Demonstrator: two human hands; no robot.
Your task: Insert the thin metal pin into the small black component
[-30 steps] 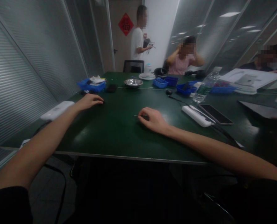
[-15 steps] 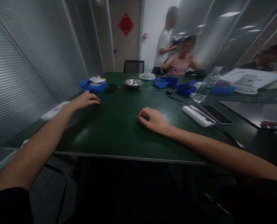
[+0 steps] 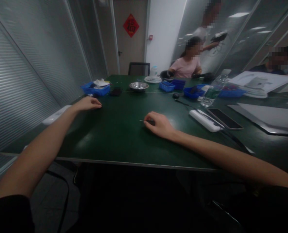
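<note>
My right hand (image 3: 159,124) rests on the dark green table (image 3: 119,139), its fingers closed round a thin needle-like item (image 3: 141,120) that sticks out to the left. At the left of the table is my left hand (image 3: 87,103), palm down, with the fingers bent and the thumb near the fingertips; whether it holds something small I cannot make out. Behind it sits a blue tray (image 3: 96,89) with white tissue. A dark flat object (image 3: 115,91) lies beside that tray, and a metal bowl (image 3: 139,86) is farther back.
On the right are a white power strip (image 3: 204,121) with a cable, a phone (image 3: 225,119), a tilted water bottle (image 3: 215,89) and a laptop (image 3: 270,118). Blue bins (image 3: 166,86) stand at the back. Several people are beyond the table.
My left hand has shifted slightly left. The standing person has moved right and holds up a dark object. A pale flat sheet now lies over the laptop. My right hand is unmoved.
</note>
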